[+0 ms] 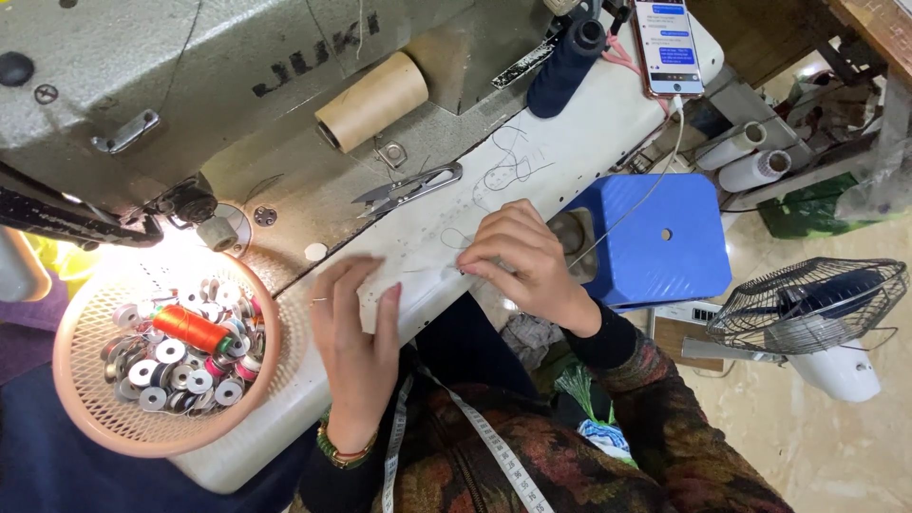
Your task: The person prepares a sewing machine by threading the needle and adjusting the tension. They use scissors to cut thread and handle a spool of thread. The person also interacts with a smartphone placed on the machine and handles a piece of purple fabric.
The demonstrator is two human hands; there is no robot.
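Head view, looking down on white sewing-machine table [570, 142]

Right hand [522, 261] at about 3 o'clock of centre, fingers curled, tips pinched on a fine thread [454, 237] lying on the table top; cannot tell how firm the pinch is

Left hand [356, 347] at about 6 o'clock, palm down, fingers flat and spread loosely on the table edge, gripping nothing seen

Thread: thin, dark, looping in loose curls toward 12 o'clock of the right hand, hard to trace against the white surface. Judged nearly weightless, limp, prone to slipping and snagging; best taken by fingertip pinch near its free end, not pulled hard

Metal thread snips [408, 188] just beyond the hands, toward 11 o'clock, untouched

Pink mesh basket [90, 418] at 8 o'clock, holding metal bobbins [171, 351] and an orange thread spool [190, 328]

Cardboard cone [372, 100] and dark thread cone [565, 66] at 12 o'clock; phone [668, 43] at 1 o'clock; blue stool [655, 237] and fan [807, 304] at 3 o'clock
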